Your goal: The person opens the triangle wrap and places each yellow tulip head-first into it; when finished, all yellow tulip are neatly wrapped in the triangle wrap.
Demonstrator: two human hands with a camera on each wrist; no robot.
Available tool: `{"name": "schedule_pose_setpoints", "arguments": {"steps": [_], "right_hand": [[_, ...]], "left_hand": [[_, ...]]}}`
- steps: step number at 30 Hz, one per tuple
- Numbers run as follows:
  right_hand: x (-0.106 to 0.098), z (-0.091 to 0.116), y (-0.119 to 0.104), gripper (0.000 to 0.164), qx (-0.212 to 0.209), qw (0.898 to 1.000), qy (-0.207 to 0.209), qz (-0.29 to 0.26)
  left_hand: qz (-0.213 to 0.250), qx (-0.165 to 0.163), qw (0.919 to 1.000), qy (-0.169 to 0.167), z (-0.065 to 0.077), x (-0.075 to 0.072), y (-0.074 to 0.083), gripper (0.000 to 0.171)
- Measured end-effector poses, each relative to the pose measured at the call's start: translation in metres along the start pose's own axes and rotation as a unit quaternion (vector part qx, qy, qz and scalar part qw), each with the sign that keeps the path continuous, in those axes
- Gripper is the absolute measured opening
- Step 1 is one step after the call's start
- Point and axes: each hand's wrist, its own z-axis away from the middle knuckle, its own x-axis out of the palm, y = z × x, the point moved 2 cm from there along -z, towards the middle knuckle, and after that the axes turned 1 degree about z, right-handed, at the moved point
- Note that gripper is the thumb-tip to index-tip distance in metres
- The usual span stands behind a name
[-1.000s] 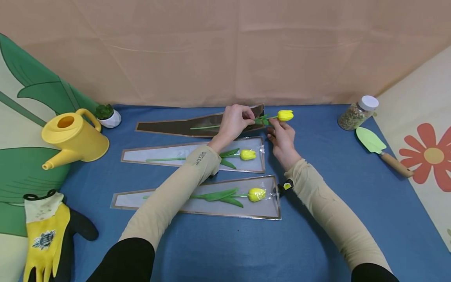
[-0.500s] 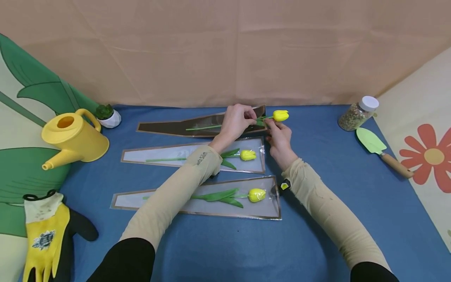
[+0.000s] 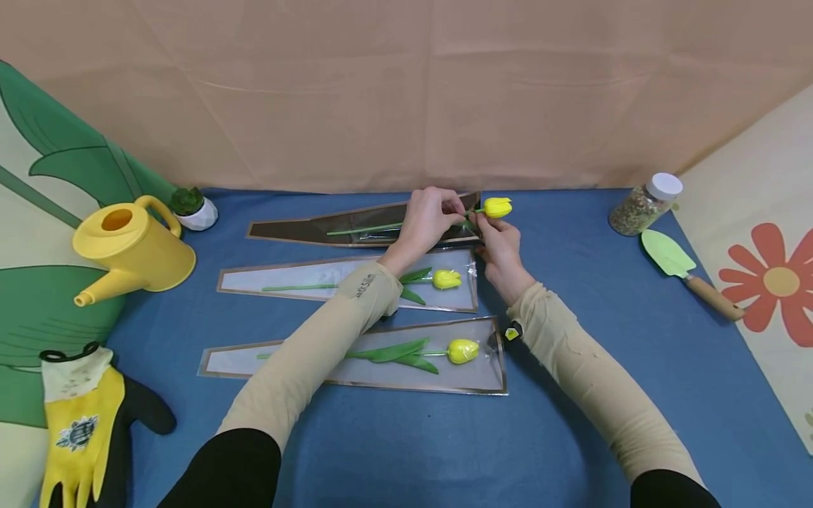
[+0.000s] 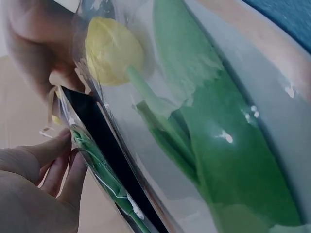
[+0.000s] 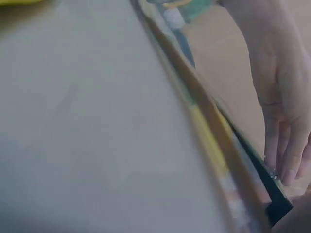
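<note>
A yellow tulip point(image 3: 497, 207) lies with its stem and leaves inside a dark-backed clear flower sleeve point(image 3: 286, 231) at the back of the table. Its bloom sticks out past the wide right end. My left hand point(image 3: 430, 220) pinches the sleeve's edge near that mouth; in the left wrist view its fingertips press on the clear film beside the green leaves. Just below the bloom, my right hand point(image 3: 500, 252) holds the tulip between thumb and fingers. Nearer me lie two white-backed sleeves, a middle one point(image 3: 286, 280) and a front one point(image 3: 381, 377), each with a yellow tulip inside.
To the left stand a yellow watering can point(image 3: 136, 247) and a small potted succulent point(image 3: 198, 212); a yellow-black glove point(image 3: 89, 423) lies in front of them. On the right are a jar of pellets point(image 3: 638, 208) and a hand trowel point(image 3: 673, 257). A brown cloth hangs behind.
The tulip has slid left, farther into the dark-backed sleeve, and my right hand has moved left with it. My left hand has stayed nearly in place at the sleeve's mouth.
</note>
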Motion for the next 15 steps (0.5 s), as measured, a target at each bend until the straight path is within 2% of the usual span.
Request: {"name": "schedule_pose_setpoints", "arguments": {"steps": [8,15], "right_hand": [[-0.011,-0.008,0.006,0.012,-0.035,0.999,-0.025,-0.025],[-0.017,-0.012,0.005,0.015,-0.094,0.995,-0.044,-0.003]], "left_hand": [[0.0,0.008,1.0,0.002,0.0,0.0,-0.003,0.007],[-0.005,0.013,0.9999,0.004,0.0,0.001,-0.004,0.006]]}}
